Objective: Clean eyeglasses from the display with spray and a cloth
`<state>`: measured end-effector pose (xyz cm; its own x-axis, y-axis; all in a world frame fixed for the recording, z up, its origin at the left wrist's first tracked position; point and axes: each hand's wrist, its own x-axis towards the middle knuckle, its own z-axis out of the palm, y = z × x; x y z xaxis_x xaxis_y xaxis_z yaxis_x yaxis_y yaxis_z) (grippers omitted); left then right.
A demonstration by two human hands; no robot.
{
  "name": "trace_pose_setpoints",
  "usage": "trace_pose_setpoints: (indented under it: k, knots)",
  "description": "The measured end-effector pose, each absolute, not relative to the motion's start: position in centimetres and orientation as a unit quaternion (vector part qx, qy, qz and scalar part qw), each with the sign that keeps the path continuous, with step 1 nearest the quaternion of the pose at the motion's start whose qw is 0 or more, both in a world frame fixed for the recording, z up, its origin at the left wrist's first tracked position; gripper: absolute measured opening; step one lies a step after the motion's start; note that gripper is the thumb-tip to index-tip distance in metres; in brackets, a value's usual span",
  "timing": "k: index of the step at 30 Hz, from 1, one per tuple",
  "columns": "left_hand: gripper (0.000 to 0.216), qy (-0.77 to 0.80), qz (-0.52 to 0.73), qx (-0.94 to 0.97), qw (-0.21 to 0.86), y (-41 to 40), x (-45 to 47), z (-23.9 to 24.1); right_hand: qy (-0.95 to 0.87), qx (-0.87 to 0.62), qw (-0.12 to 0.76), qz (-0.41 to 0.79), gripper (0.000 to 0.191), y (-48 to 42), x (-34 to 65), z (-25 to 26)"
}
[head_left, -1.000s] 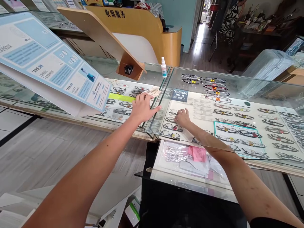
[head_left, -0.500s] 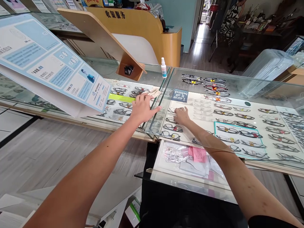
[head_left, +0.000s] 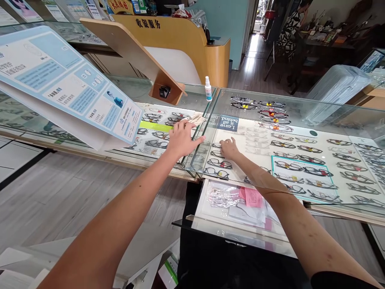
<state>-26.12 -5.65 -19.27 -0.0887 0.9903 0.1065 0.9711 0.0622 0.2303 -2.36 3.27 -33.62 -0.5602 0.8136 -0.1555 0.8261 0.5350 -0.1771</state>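
My left hand (head_left: 182,138) lies flat and open on the glass top of the left display case (head_left: 150,90), close to the corner where two cases meet. My right hand (head_left: 230,147) reaches under the glass top of the right display case (head_left: 300,116). Its fingers are spread and rest on a pair of eyeglasses (head_left: 217,145) at the left end of the white display tray (head_left: 258,164). More dark-framed eyeglasses (head_left: 219,163) lie in rows just below that hand.
A tilted blue-and-white sign board (head_left: 69,84) overhangs the left case. A small spray bottle (head_left: 208,89) stands on the glass. Pink paper (head_left: 252,196) and plastic bags lie on the lower shelf. A teal-edged tray (head_left: 303,176) holds several frames. A wooden counter (head_left: 180,40) stands behind.
My right hand has slid a little farther in and to the left along the row of eyeglasses. My left hand has stayed flat on the glass.
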Motion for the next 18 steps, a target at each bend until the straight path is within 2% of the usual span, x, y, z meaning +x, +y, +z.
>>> trace_pose_setpoints:
  k: [6,10,12,14,15,18]
  knots:
    - [0.075,0.723,0.127,0.678,0.04,-5.6,-26.3,-19.4,0.874,0.476,0.011,-0.1,0.052,0.7,-2.4,-30.2]
    - [0.076,0.721,0.123,0.681,0.039,-5.5,-26.3,-19.4,0.878,0.461,0.018,-0.129,0.045,-5.2,-2.3,-27.2]
    - [0.075,0.72,0.125,0.681,0.035,-5.5,-26.3,-19.4,0.883,0.431,0.059,-0.175,0.046,-9.7,-1.5,-25.8]
    - [0.074,0.72,0.127,0.682,0.032,-5.5,-26.3,-19.3,0.888,0.382,0.099,-0.237,0.063,-14.7,0.0,-24.2]
    - [0.074,0.72,0.127,0.681,0.031,-5.5,-26.3,-19.3,0.882,0.329,0.12,-0.316,0.068,-16.9,1.0,-23.1]
    - [0.074,0.721,0.121,0.682,0.029,-5.4,-26.2,-19.3,0.861,0.217,0.053,-0.458,0.069,-20.7,3.8,-18.4]
